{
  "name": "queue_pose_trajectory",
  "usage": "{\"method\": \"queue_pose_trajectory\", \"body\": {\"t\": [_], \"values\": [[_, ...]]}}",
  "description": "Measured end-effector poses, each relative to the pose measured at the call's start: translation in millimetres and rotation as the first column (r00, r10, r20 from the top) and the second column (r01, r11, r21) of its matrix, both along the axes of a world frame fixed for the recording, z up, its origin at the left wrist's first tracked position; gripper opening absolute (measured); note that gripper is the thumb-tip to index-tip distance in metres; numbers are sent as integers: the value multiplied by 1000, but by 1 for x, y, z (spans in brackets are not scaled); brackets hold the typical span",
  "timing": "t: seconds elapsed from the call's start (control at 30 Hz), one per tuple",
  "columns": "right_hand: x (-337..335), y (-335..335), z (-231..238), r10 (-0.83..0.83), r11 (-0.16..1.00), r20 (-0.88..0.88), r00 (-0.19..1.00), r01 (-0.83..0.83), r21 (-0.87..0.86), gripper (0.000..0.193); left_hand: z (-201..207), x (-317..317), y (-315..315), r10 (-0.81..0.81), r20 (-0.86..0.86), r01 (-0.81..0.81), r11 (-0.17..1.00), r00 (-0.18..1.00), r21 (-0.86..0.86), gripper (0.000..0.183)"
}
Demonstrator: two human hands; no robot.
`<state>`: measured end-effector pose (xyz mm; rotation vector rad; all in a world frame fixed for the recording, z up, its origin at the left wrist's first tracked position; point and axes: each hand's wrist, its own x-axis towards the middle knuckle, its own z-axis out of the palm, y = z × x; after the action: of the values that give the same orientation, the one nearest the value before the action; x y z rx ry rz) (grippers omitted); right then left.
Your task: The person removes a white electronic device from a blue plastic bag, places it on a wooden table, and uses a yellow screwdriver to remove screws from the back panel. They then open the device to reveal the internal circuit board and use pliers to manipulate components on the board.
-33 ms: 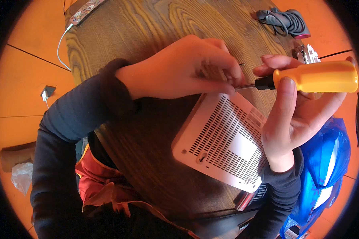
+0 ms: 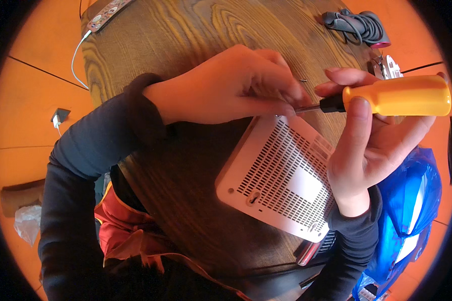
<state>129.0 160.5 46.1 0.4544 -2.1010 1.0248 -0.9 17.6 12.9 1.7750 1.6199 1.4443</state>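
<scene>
Just beside the case's near corner you have a red tool. The case lies on the table, vented face up; judged light, stiff plastic, brittle at the slots, best taken by its side edges. The blue bag crowds its right. Your right hand grips the driver by its smooth handle, likely light, rigid and apt to slip; its tip is near the case's far corner. Your left hand covers that tip and obstructs inspection; whether it pinches anything cannot be told. Beyond the case: a small pin, then a grey corded appliance.
</scene>
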Motion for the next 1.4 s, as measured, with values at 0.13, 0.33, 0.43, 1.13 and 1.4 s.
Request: {"method": "queue_pose_trajectory", "body": {"t": [0.13,0.33,0.43,1.13,1.4], "values": [[-2,-6,-3,35,993,-45,998,-39,-110,70,1,-2,-2,-8,-41,8,1000,999,-10,12],[-2,-7,-5,21,996,-6,1000,-21,-83,77,-4,0,2,6,47,-9,997,999,75,17],[0,-7,-2,44,997,66,997,-40,-60,76,-4,-2,2,-11,23,10,998,1000,66,17],[-1,-10,-3,54,977,81,995,-36,-209,65,0,-7,-4,-51,33,52,998,998,-27,17],[-1,-9,-3,-54,985,55,997,62,-163,61,1,-6,-3,-60,96,66,996,994,-56,14]]}}
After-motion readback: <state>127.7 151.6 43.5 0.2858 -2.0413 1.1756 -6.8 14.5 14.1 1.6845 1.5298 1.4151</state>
